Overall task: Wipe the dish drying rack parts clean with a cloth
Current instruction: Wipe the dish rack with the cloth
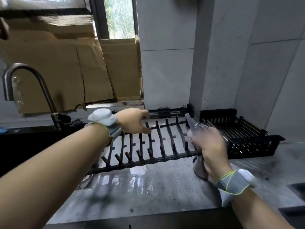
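Note:
A black plate rack [158, 144] with several upright curved prongs lies on the wet grey counter in the middle of the head view. My left hand [133, 120] grips its far rail near the left end, fingers curled over a prong. My right hand [207, 146] holds a grey mesh cloth [200, 169] bunched round the rack's right end, where the frame's corner sticks up; the cloth's tail hangs below my palm. Both wrists wear grey bands with white modules.
A black slatted basket [244, 138] stands to the right against the tiled wall. Another rack rail [170, 111] lies behind, by the wall. A curved tap [33, 90] and dark sink [33, 142] are at the left. Cardboard [66, 66] covers the window. A water puddle [132, 177] lies near the counter's front.

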{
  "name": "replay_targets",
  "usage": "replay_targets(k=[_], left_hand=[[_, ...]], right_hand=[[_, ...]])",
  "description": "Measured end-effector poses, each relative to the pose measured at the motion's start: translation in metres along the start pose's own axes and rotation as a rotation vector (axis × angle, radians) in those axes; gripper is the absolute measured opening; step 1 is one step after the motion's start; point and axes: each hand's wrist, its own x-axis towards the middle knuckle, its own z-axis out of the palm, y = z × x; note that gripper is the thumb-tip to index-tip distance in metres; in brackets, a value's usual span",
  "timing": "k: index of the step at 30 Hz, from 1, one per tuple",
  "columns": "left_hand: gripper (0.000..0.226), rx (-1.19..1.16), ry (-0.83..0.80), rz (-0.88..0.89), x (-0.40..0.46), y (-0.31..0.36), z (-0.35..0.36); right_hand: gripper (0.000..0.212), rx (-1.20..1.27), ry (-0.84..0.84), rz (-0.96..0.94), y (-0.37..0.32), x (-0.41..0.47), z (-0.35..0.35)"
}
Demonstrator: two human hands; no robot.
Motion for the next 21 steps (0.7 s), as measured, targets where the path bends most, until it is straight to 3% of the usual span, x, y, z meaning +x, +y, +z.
replay_targets(k=[2,4,7,13,16,19,21], left_hand=[[0.052,-0.051,-0.073,0.0,0.009,0.008,0.001],[0.041,-0.121,-0.023,0.03,0.017,0.015,0.004],[0.038,-0.201,0.069,0.071,0.017,0.014,0.009],[0.045,-0.106,0.218,0.091,0.007,0.011,0.021],[0.039,-0.163,0.217,0.1,0.002,0.013,0.016],[0.041,-0.177,0.228,0.11,0.0,0.015,0.01],[0.041,-0.15,0.232,0.101,-0.001,0.011,0.007]], right_hand=[[0.047,0.044,-0.01,0.003,-0.008,-0.002,-0.007],[0.051,0.084,-0.014,0.009,-0.012,-0.002,-0.015],[0.031,0.104,-0.059,0.0,-0.015,-0.004,-0.021],[0.019,-0.023,-0.125,-0.012,-0.044,0.011,-0.031],[0.023,-0.307,-0.124,-0.208,-0.069,0.037,-0.02],[0.024,-0.741,-0.245,-0.371,-0.083,0.058,-0.005],[0.024,-0.882,-0.327,-0.447,-0.086,0.063,0.0]])
